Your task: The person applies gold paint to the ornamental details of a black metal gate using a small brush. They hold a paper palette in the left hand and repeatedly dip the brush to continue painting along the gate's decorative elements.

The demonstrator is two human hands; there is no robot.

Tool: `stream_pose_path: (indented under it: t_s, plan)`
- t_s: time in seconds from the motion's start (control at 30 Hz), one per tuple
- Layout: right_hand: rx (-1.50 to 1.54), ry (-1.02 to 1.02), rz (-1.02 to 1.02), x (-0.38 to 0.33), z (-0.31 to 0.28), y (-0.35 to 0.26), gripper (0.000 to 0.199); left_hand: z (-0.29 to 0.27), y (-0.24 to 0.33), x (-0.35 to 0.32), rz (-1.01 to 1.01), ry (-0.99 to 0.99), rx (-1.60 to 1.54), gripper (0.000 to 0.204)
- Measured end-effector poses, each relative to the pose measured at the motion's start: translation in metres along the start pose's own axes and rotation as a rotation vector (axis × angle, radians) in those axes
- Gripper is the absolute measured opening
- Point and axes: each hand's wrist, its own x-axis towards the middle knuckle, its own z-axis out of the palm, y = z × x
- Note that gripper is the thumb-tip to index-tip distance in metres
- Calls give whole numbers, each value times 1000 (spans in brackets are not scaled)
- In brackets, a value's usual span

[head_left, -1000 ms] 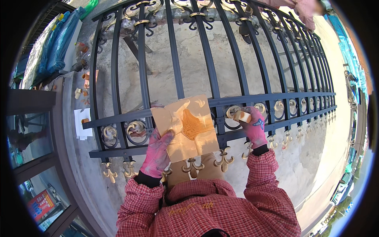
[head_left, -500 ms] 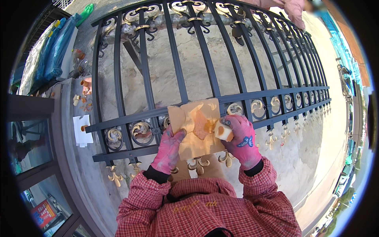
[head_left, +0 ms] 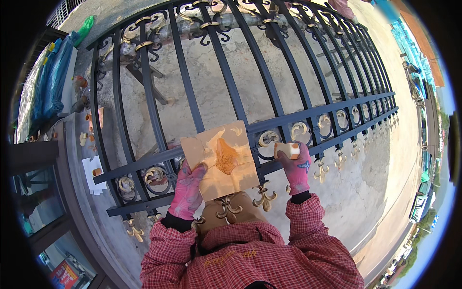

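My left hand (head_left: 186, 191), in a pink patterned glove, grips the left edge of a square cardboard piece (head_left: 199, 144). An orange-gold paint smear (head_left: 226, 156) covers its middle. Between the gloved fingers of my right hand (head_left: 298, 168) is a small white sponge block (head_left: 286, 150) with orange-brown stains, held apart from the cardboard. Both hands are over the near band of a black metal fence panel (head_left: 308, 114). Beside the sponge are scroll rings (head_left: 298, 129) touched with gold. Gold fleur-de-lis finials (head_left: 264, 197) point toward me from the near rail.
At left, white paper sheets (head_left: 91, 180) bear a small orange-brown cup (head_left: 97, 172). Farther back lie a blue wrapped bundle (head_left: 57, 91) and a green bag (head_left: 85, 30). A dark framed window (head_left: 41, 204) borders the left. Another person's sleeve (head_left: 341, 7) shows beyond the fence.
My right hand has drawn the sponge away from the cardboard, toward the fence rings. The cardboard has tilted, and the view has shifted so the fence sits farther left.
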Motion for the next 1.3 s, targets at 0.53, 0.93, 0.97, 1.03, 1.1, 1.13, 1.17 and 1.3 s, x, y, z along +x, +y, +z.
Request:
stream_pose_path:
  t_s: [0.53, 0.93, 0.97, 1.03, 1.1, 1.13, 1.17, 1.3]
  plan:
    - [-43, 21, 169, 38, 39, 29, 41, 10, -2, 26, -58, 17, -49, 35]
    - [4, 36, 244, 12, 21, 15, 41, 10, 2, 33, -85, 26, -68, 37]
    - [-5, 49, 242, 18, 25, 18, 41, 11, 3, 34, -93, 21, -71, 37]
    - [-22, 73, 242, 27, 35, 31, 42, 13, 3, 35, -96, 1, -71, 38]
    - [-59, 40, 236, 21, 38, 30, 41, 12, 6, 36, -95, 17, -62, 39]
    - [-79, 24, 233, 16, 39, 30, 41, 13, 7, 36, -100, 41, -51, 40]
    - [-19, 13, 257, 11, 38, 30, 39, 13, 7, 34, -104, 69, -43, 40]
    - [85, 27, 377, 16, 36, 29, 38, 4, 4, 38, -111, 26, -50, 42]
